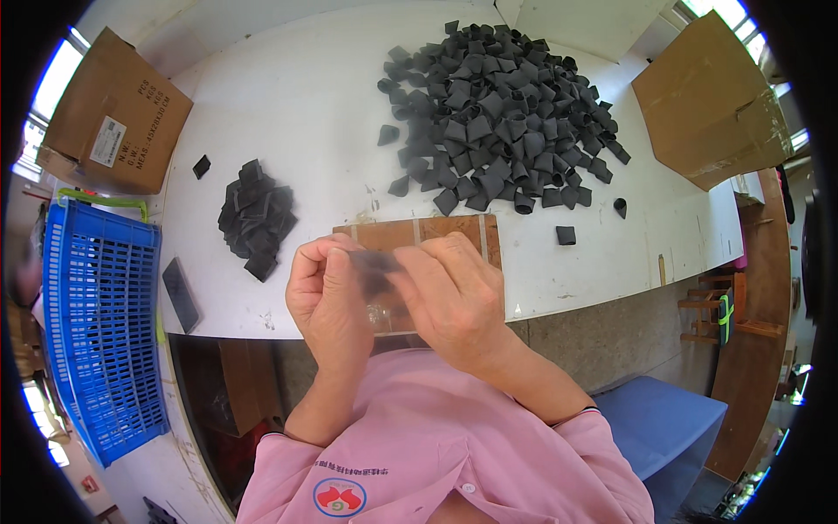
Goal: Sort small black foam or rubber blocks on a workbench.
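Close together over the table's front edge, my left hand (327, 297) and my right hand (456, 293) pinch a small dark fabric piece (375, 260) between them. Motion blurs the piece and the right fingertips, so its exact shape is unclear. Beneath the hands lies a brown board (454, 229) with pale strips across it. Left of them sits a small heap of flat black fabric pieces (255, 210). Farther off to the right spreads a large pile of short black fabric sleeves (497, 122), many showing open ends.
A black phone (181, 295) lies near the table's left edge, beside a blue plastic basket (105, 332). Cardboard boxes stand at the far left (118, 113) and far right (711, 105). One loose sleeve (566, 236) lies right of the board. A blue stool (659, 419) is below right.
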`<action>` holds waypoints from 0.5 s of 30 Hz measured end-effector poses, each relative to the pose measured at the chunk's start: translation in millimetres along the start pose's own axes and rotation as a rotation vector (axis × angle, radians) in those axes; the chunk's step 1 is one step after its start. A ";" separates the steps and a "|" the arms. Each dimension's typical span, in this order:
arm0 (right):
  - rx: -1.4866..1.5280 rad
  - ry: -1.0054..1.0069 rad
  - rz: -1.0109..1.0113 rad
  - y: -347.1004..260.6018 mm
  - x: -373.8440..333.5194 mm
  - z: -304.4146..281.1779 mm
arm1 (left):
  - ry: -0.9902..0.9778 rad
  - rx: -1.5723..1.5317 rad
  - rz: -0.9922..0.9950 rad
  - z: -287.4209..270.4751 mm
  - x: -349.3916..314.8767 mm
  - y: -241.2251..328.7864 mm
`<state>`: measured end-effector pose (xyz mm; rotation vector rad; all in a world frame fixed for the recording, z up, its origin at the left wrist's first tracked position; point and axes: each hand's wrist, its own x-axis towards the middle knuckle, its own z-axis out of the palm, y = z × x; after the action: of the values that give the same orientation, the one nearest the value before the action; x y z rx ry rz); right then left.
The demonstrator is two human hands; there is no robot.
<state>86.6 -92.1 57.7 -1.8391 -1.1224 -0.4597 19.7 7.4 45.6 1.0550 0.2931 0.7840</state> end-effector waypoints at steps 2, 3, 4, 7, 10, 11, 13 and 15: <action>-0.003 -0.027 0.024 2.6 0.8 -0.8 | 0.003 -0.016 -0.013 -2.6 -3.3 -2.1; 0.035 -0.028 0.005 7.0 -0.5 1.6 | 0.025 -0.009 -0.013 -1.5 -4.6 -1.3; 0.070 -0.029 -0.013 10.4 -2.5 3.3 | 0.046 -0.003 -0.016 -0.8 -6.7 -0.7; 0.097 0.015 -0.054 17.4 -5.4 9.7 | -0.007 0.044 -0.022 -6.2 -10.1 -3.3; 0.116 0.051 -0.026 15.7 -9.0 11.7 | -0.020 0.122 0.004 -8.6 -10.2 -4.5; 0.116 0.048 -0.030 16.1 -8.9 11.2 | -0.016 0.119 0.007 -8.4 -9.3 -4.7; 0.111 -0.012 0.018 18.4 -9.0 8.3 | -0.067 0.117 0.048 -7.0 -4.2 -5.0; 0.182 -0.022 0.043 25.4 -12.5 7.4 | -0.157 0.295 0.122 -9.1 3.2 -0.4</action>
<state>100.6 -96.8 32.5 -1.7090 -1.0999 -0.3028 17.0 15.6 41.3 1.4154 0.2148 0.7763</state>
